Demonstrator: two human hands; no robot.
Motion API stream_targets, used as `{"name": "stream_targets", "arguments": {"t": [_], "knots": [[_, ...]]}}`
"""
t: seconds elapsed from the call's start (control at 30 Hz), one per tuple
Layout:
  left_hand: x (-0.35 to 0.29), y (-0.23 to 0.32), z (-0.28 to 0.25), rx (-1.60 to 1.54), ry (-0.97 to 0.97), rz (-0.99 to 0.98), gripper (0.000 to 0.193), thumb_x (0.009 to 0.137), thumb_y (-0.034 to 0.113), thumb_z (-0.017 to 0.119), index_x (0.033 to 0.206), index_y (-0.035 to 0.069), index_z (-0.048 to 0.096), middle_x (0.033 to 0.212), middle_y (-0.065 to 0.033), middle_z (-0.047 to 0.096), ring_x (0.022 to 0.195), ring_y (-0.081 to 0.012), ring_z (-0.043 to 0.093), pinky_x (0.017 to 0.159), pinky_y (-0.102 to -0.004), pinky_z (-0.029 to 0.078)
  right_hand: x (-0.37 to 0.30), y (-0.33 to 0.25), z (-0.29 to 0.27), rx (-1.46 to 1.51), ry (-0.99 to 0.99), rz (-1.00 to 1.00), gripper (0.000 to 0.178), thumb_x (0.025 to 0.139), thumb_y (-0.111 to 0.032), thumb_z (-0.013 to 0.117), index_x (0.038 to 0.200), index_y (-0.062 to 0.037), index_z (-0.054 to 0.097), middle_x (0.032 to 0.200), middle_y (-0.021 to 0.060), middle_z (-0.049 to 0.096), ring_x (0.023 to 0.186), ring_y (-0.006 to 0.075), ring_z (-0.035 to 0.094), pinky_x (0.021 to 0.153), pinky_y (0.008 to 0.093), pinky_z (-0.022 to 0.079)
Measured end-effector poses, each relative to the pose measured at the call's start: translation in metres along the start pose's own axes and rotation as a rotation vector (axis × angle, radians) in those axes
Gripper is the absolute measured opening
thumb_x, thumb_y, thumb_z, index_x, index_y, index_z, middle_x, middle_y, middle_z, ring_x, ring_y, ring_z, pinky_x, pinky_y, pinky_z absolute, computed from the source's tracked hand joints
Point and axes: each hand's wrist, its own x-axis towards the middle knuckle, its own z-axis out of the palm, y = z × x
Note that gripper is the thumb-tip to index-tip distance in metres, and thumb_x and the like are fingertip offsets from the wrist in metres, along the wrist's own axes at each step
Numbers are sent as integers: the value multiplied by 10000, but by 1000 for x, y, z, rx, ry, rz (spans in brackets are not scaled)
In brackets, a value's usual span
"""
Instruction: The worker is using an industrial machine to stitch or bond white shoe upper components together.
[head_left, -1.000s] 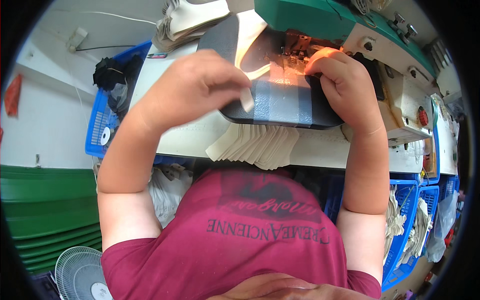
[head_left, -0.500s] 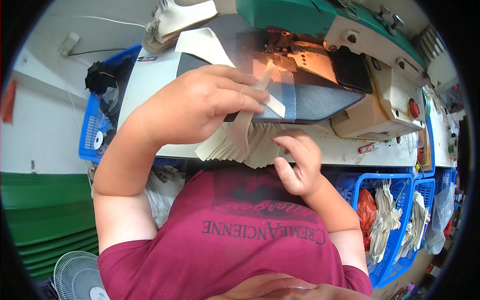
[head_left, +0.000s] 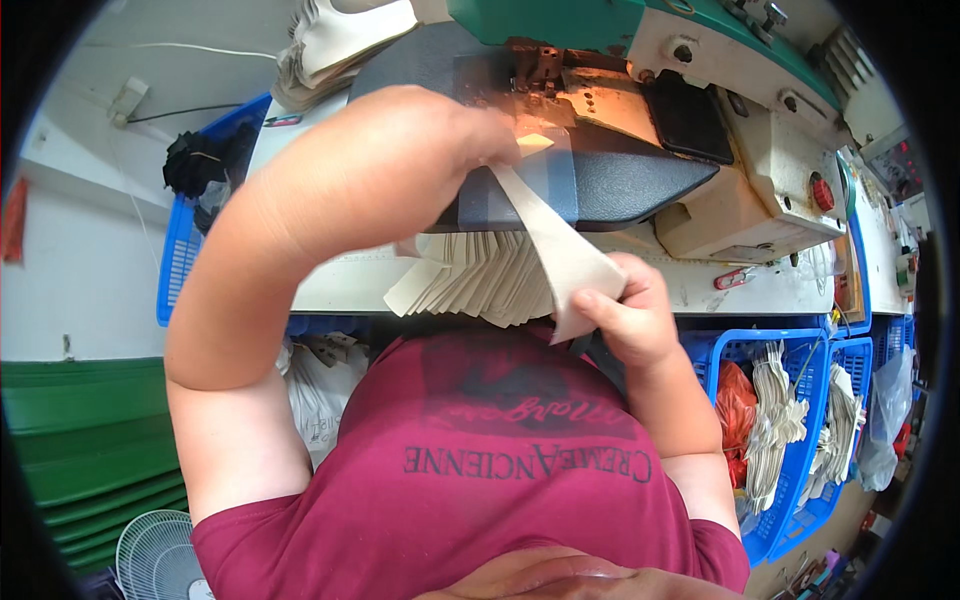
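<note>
A cream cut piece (head_left: 565,250), apparently of leather or cloth, stretches slantwise between my two hands. My right hand (head_left: 643,315) pinches its wide end, thumb on top, just off the table's front edge. At the narrow end, my left hand (head_left: 455,145) is closed on the piece near the needle area of a sewing machine (head_left: 540,75); most of its fingers are hidden. A pale tip (head_left: 535,146) shows beyond those fingers in the lamp light. Below the dark padded work surface (head_left: 640,185), a fanned row of similar cream pieces (head_left: 470,280) lies along the white table's edge.
Another stack of cream pieces (head_left: 340,50) stands at the far left. A black phone-like slab (head_left: 685,120) lies on the machine bed. Small red-handled snippers (head_left: 735,278) rest at right. Blue baskets (head_left: 715,350) with cream bundles stand lower right; a fan (head_left: 160,555) is lower left.
My right hand, empty with fingers apart before, now grips the piece's wide end. The left hand has moved up toward the needle area. The cream end beyond my left hand no longer shows there.
</note>
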Motion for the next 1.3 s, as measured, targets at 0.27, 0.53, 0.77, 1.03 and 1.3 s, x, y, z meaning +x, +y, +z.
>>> {"name": "stream_targets", "arguments": {"t": [0.27, 0.53, 0.77, 1.03, 1.3], "knots": [[21, -36, 15, 104, 208, 431, 162, 808, 71, 755, 967, 76, 725, 935, -57, 736, 897, -242, 677, 783, -353, 523, -17, -40, -15, -243, 276, -245, 259, 906, -30, 723, 1138, 38, 631, 918, 54, 690, 700, 93, 625, 626, 214, 491], [7, -33, 27, 139, 310, 343, 184, 846, 132, 691, 1020, 91, 738, 1095, -24, 716, 1018, -260, 623, 933, -375, 412, 8, -78, -18, -475, 460, -414, 376, 858, -15, 769, 1203, 54, 638, 1107, 110, 699, 990, 159, 665, 874, 280, 538], [17, -27, 41, 159, 420, 199, 188, 866, 138, 689, 1041, 96, 742, 1070, -36, 722, 1008, -244, 625, 898, -366, 418, 32, -90, -21, -516, 497, -502, 373, 855, -5, 763, 1203, 59, 643, 1120, 122, 700, 995, 160, 668, 878, 277, 540], [26, -18, 47, 159, 456, 66, 143, 847, 150, 726, 955, 65, 766, 1025, -52, 725, 933, -226, 636, 802, -365, 514, 33, -90, -27, -524, 514, -470, 368, 854, 1, 757, 1201, 55, 647, 1127, 120, 703, 1010, 154, 662, 898, 274, 524], [26, -18, 51, 161, 505, 95, 163, 851, 136, 711, 985, 78, 785, 984, -55, 729, 877, -241, 631, 804, -365, 516, 31, -89, -31, -531, 524, -494, 370, 858, -13, 758, 1206, 53, 649, 1121, 108, 704, 996, 147, 660, 894, 272, 522]]}}
